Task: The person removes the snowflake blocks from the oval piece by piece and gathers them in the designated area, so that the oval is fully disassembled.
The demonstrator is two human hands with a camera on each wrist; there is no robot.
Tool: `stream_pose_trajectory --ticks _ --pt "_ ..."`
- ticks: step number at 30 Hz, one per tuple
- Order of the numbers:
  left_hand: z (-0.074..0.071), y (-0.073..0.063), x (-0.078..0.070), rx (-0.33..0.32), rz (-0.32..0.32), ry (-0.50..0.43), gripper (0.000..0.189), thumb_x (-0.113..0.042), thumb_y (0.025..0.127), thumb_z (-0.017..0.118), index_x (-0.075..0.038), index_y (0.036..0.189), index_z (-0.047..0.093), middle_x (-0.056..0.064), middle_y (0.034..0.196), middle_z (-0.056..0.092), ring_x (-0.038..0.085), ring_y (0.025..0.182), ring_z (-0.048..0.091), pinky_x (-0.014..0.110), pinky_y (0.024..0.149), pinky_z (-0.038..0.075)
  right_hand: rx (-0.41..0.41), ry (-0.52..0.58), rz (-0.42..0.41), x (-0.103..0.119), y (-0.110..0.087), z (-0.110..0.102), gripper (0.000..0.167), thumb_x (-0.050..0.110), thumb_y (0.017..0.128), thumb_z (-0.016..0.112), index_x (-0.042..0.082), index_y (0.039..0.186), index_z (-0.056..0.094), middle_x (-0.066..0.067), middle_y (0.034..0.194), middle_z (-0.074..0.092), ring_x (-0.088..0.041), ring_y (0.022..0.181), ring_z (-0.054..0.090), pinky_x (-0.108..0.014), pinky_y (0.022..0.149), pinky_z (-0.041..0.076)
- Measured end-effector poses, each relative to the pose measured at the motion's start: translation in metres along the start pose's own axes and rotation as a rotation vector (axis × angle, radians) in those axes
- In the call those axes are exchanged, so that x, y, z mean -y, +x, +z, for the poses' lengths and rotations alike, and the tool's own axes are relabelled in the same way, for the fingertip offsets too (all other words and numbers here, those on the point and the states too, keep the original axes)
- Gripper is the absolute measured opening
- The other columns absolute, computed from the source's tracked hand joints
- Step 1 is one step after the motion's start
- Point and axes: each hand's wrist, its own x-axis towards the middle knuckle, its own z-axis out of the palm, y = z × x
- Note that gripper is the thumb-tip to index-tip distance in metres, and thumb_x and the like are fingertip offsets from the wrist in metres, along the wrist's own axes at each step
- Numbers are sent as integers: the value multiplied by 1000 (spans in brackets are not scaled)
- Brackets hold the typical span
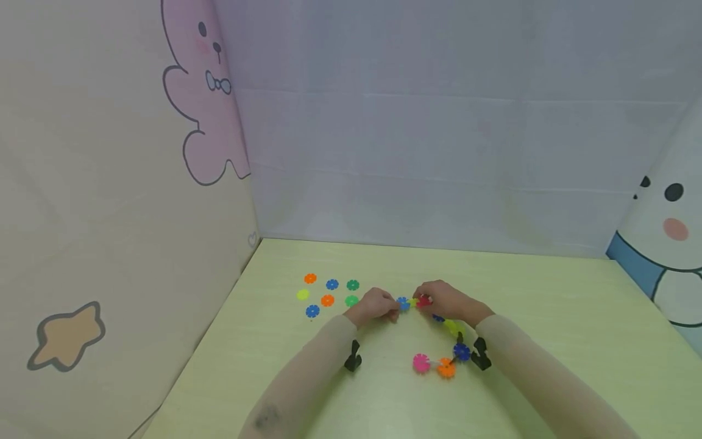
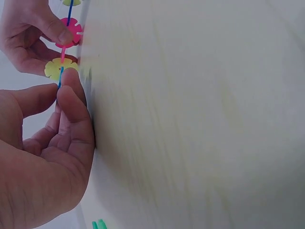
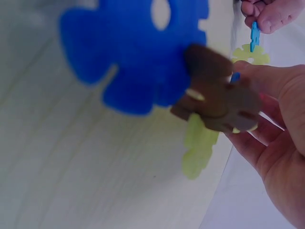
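Observation:
My left hand (image 1: 377, 305) pinches a light blue notched snowflake disc (image 1: 403, 303) between thumb and fingers, seen edge-on in the left wrist view. That disc is slotted into a yellow disc (image 2: 53, 70), which joins a red disc (image 2: 72, 34). My right hand (image 1: 445, 300) grips the red disc, with its thumb on the face. From there a curved chain of interlocked discs runs toward the front: yellow (image 1: 454, 328), brown (image 3: 214, 93), dark blue (image 1: 462, 352), orange (image 1: 446, 367) and pink (image 1: 421, 363) at its end. The right wrist partly covers the chain in the head view.
Loose discs lie spread left of my hands, among them an orange disc (image 1: 310, 278), a blue disc (image 1: 312, 311) and a green disc (image 1: 353, 285). The pale table (image 1: 526, 286) meets a curtain (image 1: 439, 152) at the back and another cloth on the left.

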Motion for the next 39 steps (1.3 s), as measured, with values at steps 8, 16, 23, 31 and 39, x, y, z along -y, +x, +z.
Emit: stream_pose_trajectory --ticks 8,16,23,31,39 --pt "2 2 0 13 30 -63 16 -16 91 62 -1 87 68 4 70 67 13 61 57 23 62 48 -7 4 -4 1 -1 -1 19 10 85 70 8 104 68 -2 100 66 -18 88 59 -38 82 50" --pt "6 6 0 21 69 -156 16 -13 91 62 1 95 67 7 75 69 11 62 58 22 60 47 -9 23 -59 2 -3 -2 17 8 86 69 7 102 67 -2 98 67 -19 86 60 -38 80 51" --pt "6 13 3 35 91 -163 16 -14 88 66 -1 96 68 7 79 69 12 63 57 23 60 45 -11 21 -60 2 -4 -2 17 9 85 70 9 102 67 -1 97 66 -18 86 60 -37 80 51" --pt "8 8 -2 -6 51 -202 12 -9 86 68 1 92 67 6 81 68 11 68 58 22 62 44 -6 5 -55 0 -3 1 17 12 86 70 10 102 67 0 98 66 -16 87 60 -36 80 51" --pt "12 9 -3 -55 31 -187 9 -7 85 68 1 90 68 5 76 67 11 65 59 21 59 45 -1 0 -57 0 -3 0 18 11 86 70 10 103 67 0 99 67 -17 87 61 -37 81 51"
